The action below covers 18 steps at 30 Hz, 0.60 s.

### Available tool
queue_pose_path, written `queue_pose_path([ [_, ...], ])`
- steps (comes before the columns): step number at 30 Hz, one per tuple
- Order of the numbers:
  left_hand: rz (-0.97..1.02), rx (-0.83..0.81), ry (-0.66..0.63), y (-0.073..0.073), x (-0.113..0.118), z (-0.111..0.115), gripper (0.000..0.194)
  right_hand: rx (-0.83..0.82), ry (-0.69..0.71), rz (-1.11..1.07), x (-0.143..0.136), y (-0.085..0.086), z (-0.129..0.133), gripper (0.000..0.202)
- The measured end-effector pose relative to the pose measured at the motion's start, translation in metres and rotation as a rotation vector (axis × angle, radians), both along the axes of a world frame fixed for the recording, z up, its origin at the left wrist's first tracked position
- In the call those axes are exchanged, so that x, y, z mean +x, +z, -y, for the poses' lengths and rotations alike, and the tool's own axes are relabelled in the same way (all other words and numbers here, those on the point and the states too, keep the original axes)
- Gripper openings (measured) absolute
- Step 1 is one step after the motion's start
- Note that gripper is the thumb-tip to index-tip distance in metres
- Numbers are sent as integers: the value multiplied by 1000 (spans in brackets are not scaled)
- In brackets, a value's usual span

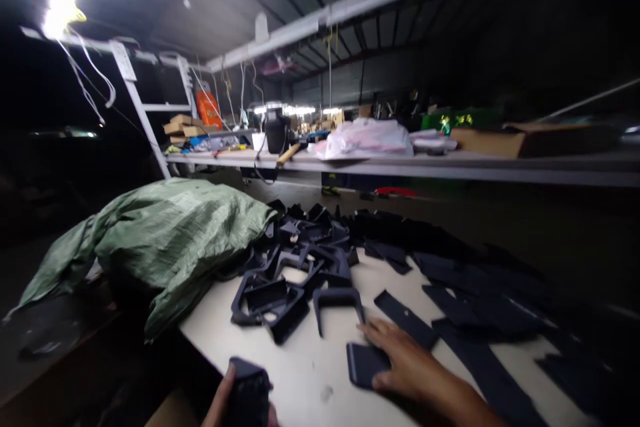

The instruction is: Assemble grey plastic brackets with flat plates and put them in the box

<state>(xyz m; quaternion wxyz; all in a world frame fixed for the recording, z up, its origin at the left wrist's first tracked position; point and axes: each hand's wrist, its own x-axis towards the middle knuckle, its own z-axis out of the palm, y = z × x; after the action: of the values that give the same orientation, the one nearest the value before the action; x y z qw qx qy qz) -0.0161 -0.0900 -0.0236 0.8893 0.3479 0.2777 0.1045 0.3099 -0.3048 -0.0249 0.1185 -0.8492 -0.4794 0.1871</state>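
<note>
At the bottom edge, my left hand (223, 400) is closed around a dark, block-like plastic piece (249, 390), its thumb on the left side and fingertips showing on the right. My right hand (407, 357) rests low over the table with a flat dark plastic piece (365, 365) between thumb and fingers. Its forefinger reaches close to one leg of a U-shaped black plastic frame (340, 295). Beyond lies a heap of similar black frames (320, 263). Right of the hand, a dark flat strip (406, 317) lies on the pale tabletop (305, 380).
A green woven sack (185, 227) covers the table's left side. More dark flat pieces (475, 310) spread to the right. Behind runs a raised shelf (300, 161) with a plastic-wrapped bundle (367, 139), a black container (277, 130) and a cardboard box (493, 141).
</note>
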Motion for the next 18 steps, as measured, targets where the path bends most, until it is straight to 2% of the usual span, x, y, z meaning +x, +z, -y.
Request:
queue_pose_path([
  [2,-7,56,-25,4,-10,8,80,38,51,-4,-3,3,0,89],
  [4,-10,112,-26,12,-17,14,72,64,97,-30,-3,1,-1,79],
  [8,33,129,-36,17,-28,18,72,76,130,-52,-6,-12,4,80],
  [14,111,6,-20,0,-45,22,76,57,168,23,-27,-17,13,78],
  [18,259,-210,0,-14,-38,27,85,73,216,77,-27,-22,18,70],
])
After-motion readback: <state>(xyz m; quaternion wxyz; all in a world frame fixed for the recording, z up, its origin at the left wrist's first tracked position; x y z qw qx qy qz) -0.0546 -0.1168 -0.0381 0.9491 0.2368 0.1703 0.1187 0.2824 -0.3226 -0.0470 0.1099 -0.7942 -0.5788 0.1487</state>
